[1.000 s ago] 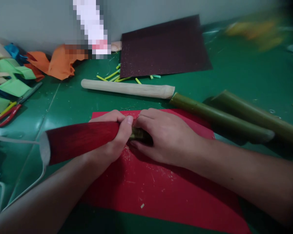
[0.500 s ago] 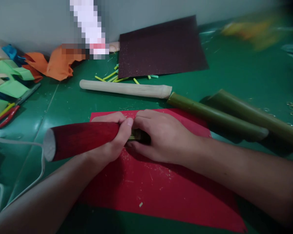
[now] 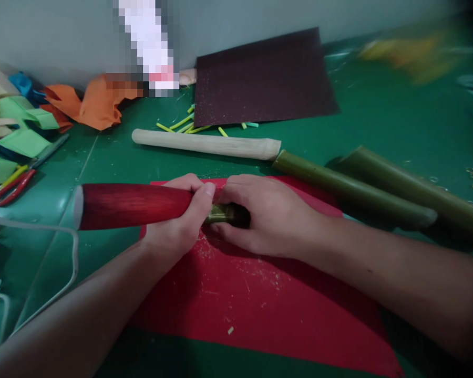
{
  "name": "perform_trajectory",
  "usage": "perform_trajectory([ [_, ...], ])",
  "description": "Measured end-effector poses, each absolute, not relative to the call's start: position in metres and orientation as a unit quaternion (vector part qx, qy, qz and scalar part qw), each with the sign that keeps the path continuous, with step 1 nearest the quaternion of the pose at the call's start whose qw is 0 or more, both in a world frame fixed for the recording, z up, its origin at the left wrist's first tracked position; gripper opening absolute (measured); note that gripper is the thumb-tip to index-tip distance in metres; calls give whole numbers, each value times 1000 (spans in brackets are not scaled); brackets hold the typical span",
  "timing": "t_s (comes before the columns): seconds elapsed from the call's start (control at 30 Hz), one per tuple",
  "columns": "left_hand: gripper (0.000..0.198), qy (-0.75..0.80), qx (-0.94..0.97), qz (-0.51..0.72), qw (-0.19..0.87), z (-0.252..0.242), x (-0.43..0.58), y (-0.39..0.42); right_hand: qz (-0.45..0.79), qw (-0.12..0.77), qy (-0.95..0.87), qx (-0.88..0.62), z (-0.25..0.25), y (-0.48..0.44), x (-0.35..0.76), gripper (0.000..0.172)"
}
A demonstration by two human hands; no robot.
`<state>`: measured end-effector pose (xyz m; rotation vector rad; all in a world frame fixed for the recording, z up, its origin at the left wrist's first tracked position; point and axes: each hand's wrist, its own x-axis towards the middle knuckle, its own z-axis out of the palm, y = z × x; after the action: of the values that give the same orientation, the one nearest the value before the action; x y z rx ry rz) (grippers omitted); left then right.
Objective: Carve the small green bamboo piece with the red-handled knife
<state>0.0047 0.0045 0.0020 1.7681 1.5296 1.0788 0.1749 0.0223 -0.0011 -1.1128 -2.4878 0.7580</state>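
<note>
The red sheet [image 3: 260, 325] is lying nearest; over it, left hand [image 3: 185, 228] is gripping a red cylinder [image 3: 134, 206], right hand [image 3: 266, 212] is clasping a green bamboo piece [image 3: 219, 213]. Looks like they're working it; next move's probably calling for steady grips. Pale stick [image 3: 205, 145] is lying beyond.

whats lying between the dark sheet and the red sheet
In the head view, a pale bamboo stick, one end of a green bamboo piece, and thin yellow-green strips.

No readable text, no legible labels, brands, numbers or signs
</note>
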Motion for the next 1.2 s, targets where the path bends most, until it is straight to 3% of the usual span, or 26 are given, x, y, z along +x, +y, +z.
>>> perform_trajectory([
  [0.33, 29, 551, 683, 385, 286, 4, 2, 3, 253, 168, -870, -388, -4, 21, 174, 22],
  [0.53, 37, 534, 646, 382, 389, 3, -1, 2, 263, 177, -863, -394, -5, 22, 175, 19],
  [0.63, 34, 561, 612, 430, 355, 3, 2, 4, 263, 180, -864, -389, -5, 22, 175, 21],
  [0.8, 32, 579, 634, 409, 308, 6, 8, 5, 265, 171, -865, -391, -5, 22, 175, 24],
  [1.2, 33, 561, 653, 376, 343, 11, 6, 4, 275, 177, -866, -378, -2, 23, 176, 20],
])
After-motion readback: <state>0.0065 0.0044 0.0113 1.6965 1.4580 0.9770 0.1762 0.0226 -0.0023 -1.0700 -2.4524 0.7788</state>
